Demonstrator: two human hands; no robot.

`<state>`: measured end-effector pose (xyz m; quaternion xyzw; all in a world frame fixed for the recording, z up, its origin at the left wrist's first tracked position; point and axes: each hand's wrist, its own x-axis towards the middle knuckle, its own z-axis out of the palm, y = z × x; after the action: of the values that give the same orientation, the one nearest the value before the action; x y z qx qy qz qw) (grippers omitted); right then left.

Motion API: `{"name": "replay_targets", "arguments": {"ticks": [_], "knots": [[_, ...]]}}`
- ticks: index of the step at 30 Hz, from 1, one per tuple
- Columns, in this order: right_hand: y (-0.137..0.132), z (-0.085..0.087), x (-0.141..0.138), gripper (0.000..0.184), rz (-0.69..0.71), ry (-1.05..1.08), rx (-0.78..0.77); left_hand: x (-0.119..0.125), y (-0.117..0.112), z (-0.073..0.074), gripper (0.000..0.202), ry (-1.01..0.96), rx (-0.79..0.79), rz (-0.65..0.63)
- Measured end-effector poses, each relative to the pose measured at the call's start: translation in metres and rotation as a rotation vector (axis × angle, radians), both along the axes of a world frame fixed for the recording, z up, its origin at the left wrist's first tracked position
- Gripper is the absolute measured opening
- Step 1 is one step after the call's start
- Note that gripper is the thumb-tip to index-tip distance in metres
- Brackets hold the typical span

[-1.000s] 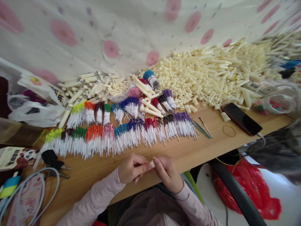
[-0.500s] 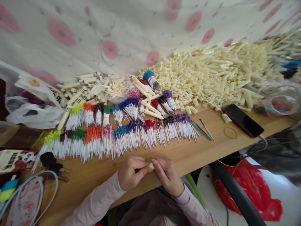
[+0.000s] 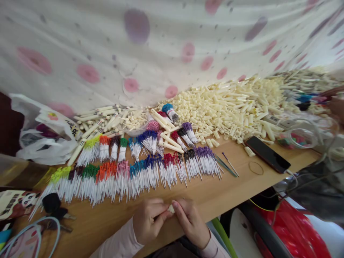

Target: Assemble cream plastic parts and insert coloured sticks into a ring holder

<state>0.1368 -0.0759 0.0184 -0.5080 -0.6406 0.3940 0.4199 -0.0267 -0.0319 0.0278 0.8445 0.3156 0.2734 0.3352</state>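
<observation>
My left hand (image 3: pixel 151 220) and my right hand (image 3: pixel 191 223) meet at the front edge of the table, fingertips pinched together. Between them is a small cream plastic piece (image 3: pixel 171 208), mostly covered by the fingers. Beyond my hands lies a long row of thin white pen refills (image 3: pixel 145 179) with coloured ends, sorted by colour from yellow to purple. Behind that row are more refill bundles, such as a green-tipped one (image 3: pixel 123 148) and a blue-tipped one (image 3: pixel 149 141). A few cream pen barrels (image 3: pixel 170 143) lie among them.
A large heap of cream plastic pen parts (image 3: pixel 228 111) fills the back right. Tweezers (image 3: pixel 226 165), a rubber band (image 3: pixel 256 168) and a phone (image 3: pixel 268 154) lie right. Keys (image 3: pixel 57 211) and a white bag (image 3: pixel 45 136) are left. Another person's hand (image 3: pixel 337 104) shows at the right edge.
The camera view has tilted up, so the table and my hands sit lower in the picture. Both hands keep the same pinch on the small piece.
</observation>
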Motion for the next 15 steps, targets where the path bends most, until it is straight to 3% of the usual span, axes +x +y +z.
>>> {"name": "replay_targets", "arguments": {"ticks": [4,7,10,15], "knots": [[0.000,-0.002,0.002,0.046,-0.015,0.151,-0.070,0.002,0.003,0.009,0.046,-0.025,0.043,-0.005],[0.007,-0.006,0.013,0.056,-0.030,0.403,-0.196,-0.005,0.020,0.033,0.034,-0.070,0.166,0.057],[0.022,-0.004,0.036,0.059,-0.072,0.660,-0.304,-0.021,0.051,0.069,0.013,-0.139,0.365,0.280],[0.046,0.013,0.084,0.052,-0.064,0.964,-0.443,-0.049,0.133,0.120,0.008,-0.276,0.818,0.775]]}}
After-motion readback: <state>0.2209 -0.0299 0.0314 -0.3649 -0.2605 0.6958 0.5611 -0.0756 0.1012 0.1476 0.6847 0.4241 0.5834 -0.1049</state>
